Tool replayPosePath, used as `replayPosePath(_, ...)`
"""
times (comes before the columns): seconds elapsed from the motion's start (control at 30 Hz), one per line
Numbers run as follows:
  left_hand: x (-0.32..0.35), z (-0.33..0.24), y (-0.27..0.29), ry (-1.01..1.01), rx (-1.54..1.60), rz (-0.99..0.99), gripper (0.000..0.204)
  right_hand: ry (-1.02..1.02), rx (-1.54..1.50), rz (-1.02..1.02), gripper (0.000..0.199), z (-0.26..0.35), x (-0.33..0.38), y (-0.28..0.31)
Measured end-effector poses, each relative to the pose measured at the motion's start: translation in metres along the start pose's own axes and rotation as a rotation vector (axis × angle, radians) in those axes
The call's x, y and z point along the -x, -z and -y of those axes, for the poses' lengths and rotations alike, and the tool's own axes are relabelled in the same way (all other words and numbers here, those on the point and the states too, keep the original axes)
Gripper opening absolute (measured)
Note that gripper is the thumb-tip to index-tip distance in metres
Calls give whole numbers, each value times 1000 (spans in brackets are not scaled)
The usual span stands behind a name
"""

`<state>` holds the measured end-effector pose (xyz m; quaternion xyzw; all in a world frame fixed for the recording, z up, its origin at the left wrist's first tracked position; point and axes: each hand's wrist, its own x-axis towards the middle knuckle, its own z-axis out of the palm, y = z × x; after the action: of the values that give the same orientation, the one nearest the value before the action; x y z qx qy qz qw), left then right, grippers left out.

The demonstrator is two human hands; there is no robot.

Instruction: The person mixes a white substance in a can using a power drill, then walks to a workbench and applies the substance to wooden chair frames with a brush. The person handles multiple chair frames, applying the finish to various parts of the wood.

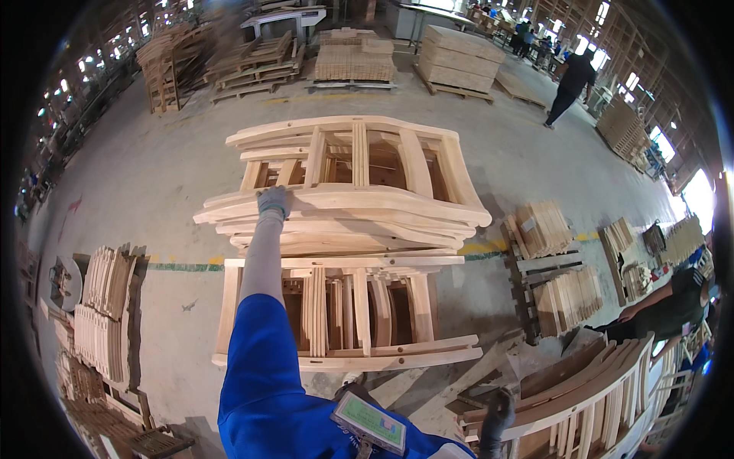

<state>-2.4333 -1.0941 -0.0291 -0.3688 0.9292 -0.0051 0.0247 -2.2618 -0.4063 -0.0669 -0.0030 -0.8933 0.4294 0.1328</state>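
Observation:
A stack of pale slatted wooden frames [336, 200] with curved rails and upright slats lies in front of me. My left hand [273, 200], in a grey glove, reaches to its left part, fingers curled over a rail. Closer to me is another stack of slatted wooden frames [359, 306]. At the lower right, my right hand [498, 411], in a dark glove, is closed at the left end of a slatted wooden frame [566, 405] with a long curved rail. Its fingers are partly lost in shadow.
Stacked wooden slats [107, 306] stand at left, and more wood pieces [566, 298] on a pallet at right. Beyond are boards [459, 61] on pallets. One person [572, 84] walks at the far right; a co-worker's arm [650, 302] reaches in at right.

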Motion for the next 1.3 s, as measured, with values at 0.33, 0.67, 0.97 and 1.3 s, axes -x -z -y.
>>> replayPosePath(0.33, 154, -75, -29, -638, 83, 338, 59, -222, -325, 679, 40, 81, -10, -132)
replayPosePath(0.67, 313, -117, -2, -779, 432, 550, 50, -747, -1220, 633, 58, 136, -15, -182)
replayPosePath(0.97, 70, 31, 46, -508, -22, -125, 62, -688, -913, 551, 58, 164, -28, -168)
replayPosePath(1.3, 87, 5, 75, -251, 1024, 751, 43, -764, -998, 675, 34, 129, -25, -159)
